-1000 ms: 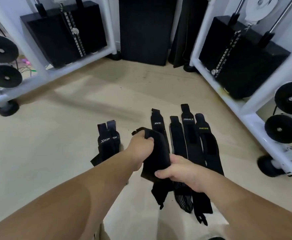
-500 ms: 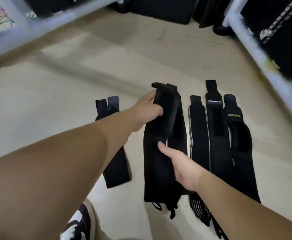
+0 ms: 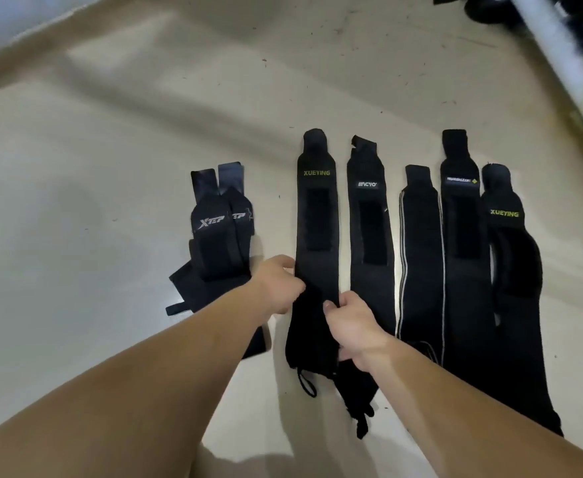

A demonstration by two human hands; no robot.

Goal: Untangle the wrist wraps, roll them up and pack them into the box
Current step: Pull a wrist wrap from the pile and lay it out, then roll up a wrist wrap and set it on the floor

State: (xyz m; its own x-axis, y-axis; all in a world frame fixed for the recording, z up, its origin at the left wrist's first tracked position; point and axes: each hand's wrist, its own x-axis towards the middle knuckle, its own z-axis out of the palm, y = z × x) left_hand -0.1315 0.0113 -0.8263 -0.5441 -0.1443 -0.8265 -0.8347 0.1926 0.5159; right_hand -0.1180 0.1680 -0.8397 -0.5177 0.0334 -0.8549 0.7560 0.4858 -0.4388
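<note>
Several black wrist wraps lie side by side on the pale floor. A wrap marked XUEYING (image 3: 317, 215) lies flat in the middle, and both hands hold its near part. My left hand (image 3: 278, 284) grips its left edge. My right hand (image 3: 350, 326) pinches its right edge lower down. To its right lie a wrap with a white logo (image 3: 371, 236), a striped-edge wrap (image 3: 421, 257), a wrap with a white label (image 3: 462, 243) and a second XUEYING wrap (image 3: 512, 263). At the left a pair of XTEP wraps (image 3: 219, 243) lies overlapped. No box is in view.
A white machine frame bar (image 3: 559, 53) runs diagonally across the top right corner. Another pale bar (image 3: 24, 39) crosses the top left. Bare floor (image 3: 76, 201) spreads to the left and beyond the wraps.
The wrap I held has been laid flat in the row, logo up. Both hands have slid down to its near part. The camera has tilted further down.
</note>
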